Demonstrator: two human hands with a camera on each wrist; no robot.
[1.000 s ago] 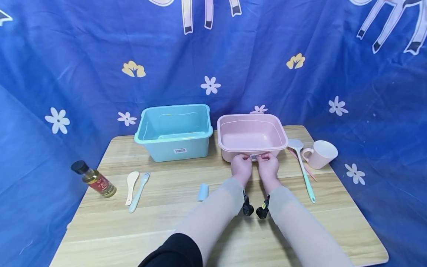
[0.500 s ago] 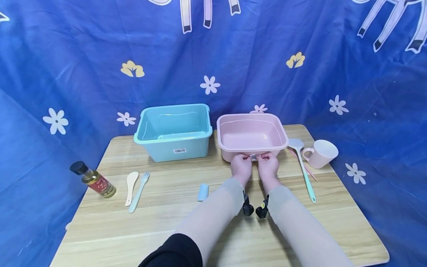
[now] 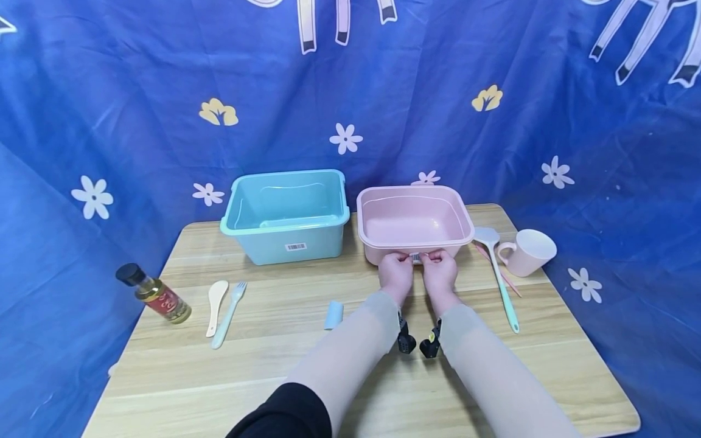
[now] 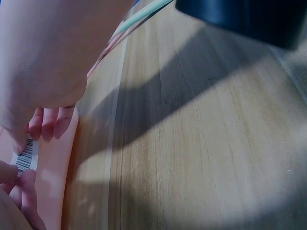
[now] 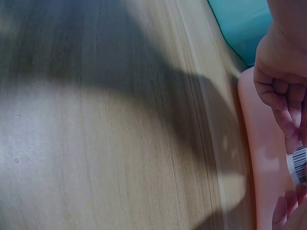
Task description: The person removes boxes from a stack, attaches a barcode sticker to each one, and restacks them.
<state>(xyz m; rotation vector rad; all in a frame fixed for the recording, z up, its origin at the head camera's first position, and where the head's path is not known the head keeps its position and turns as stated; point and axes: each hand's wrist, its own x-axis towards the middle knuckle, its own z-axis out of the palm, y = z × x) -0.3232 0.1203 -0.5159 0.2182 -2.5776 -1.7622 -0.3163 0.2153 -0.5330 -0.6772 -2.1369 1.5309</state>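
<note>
A pink plastic basin [image 3: 372,248] stands at the back right of the table, with a white barcode sticker [image 3: 415,258] on its front wall. My left hand [image 3: 396,272] pinches the sticker's left end between thumb and fingertips. At the opposite end, my right hand [image 3: 440,272] does the same. The left wrist view shows the black bars of the barcode label [image 4: 25,155] between the two sets of fingertips. Fingers partly cover the label's ends, so how much of it is stuck to the wall cannot be told.
A blue basin [image 3: 290,230] stands to the left. On the wooden table [image 3: 263,389] lie a spoon [image 3: 216,307], a fork [image 3: 229,316] and a light blue piece [image 3: 333,316]. An oil bottle [image 3: 156,295] is far left. A spatula [image 3: 501,281], pink stick [image 3: 512,285] and mug [image 3: 527,252] are right.
Both hands keep almost the same place at the sticker; their fingertips shift only slightly. The basins and other objects stay where they were.
</note>
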